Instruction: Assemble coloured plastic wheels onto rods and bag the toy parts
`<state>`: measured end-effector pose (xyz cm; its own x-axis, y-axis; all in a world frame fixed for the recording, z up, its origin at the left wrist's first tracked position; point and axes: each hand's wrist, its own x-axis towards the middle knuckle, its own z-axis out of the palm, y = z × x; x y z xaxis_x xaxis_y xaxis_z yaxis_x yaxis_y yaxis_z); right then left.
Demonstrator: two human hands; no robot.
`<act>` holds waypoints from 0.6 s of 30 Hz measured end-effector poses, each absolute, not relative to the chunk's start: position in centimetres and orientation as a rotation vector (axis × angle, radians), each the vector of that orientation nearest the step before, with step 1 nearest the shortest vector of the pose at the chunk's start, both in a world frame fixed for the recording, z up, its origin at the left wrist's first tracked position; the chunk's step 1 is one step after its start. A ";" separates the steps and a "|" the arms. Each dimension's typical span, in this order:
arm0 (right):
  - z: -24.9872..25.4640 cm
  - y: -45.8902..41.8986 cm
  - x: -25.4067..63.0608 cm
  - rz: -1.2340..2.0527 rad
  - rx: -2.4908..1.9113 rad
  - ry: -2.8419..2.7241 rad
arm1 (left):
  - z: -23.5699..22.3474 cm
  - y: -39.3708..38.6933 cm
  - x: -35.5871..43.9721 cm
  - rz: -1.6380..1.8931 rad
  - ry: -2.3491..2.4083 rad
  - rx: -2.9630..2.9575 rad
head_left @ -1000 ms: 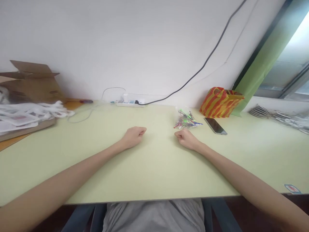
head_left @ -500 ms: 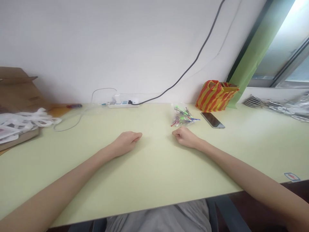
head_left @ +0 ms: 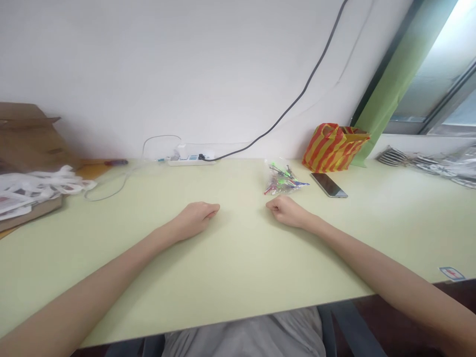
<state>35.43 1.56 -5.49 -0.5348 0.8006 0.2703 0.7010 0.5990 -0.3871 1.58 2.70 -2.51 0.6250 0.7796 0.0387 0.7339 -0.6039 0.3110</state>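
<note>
My left hand (head_left: 196,218) rests on the pale green table (head_left: 238,267) as a loose fist, thumb side up, and nothing shows in it. Opposite it, my right hand (head_left: 285,210) is also closed in a fist on the tabletop, with nothing visible between its fingers. A gap of bare table separates the two. Just beyond the right fist lies a clear plastic bag (head_left: 282,179) with small green, red, blue and dark pieces inside; what they are I cannot tell. To the right of the bag a smartphone (head_left: 329,185) lies flat, screen up and dark.
A red-and-yellow striped bag (head_left: 330,148) stands by the wall. A power strip (head_left: 191,160) with a black cable (head_left: 282,114) sits at the back edge. White plastic bags (head_left: 40,186) and a cardboard box (head_left: 33,139) are at left. Striped round items (head_left: 392,156) lie far right.
Both fists stay in place on the table. The whole view has shifted very slightly; no object has visibly moved.
</note>
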 end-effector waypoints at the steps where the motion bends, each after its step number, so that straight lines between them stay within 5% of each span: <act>1: -5.5 1.5 35.4 0.319 -1.196 -2.410 | -2.5 2.7 1.6 0.238 1.232 2.592; 18: -4.0 4.3 39.8 -0.386 -1.363 -1.796 | -2.7 3.3 1.3 0.287 1.207 2.597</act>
<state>39.84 4.29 -4.03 -0.0686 0.6480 0.7585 0.9026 0.3642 -0.2295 1.26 3.34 -2.75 0.6348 0.7697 0.0679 0.7177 -0.6199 0.3173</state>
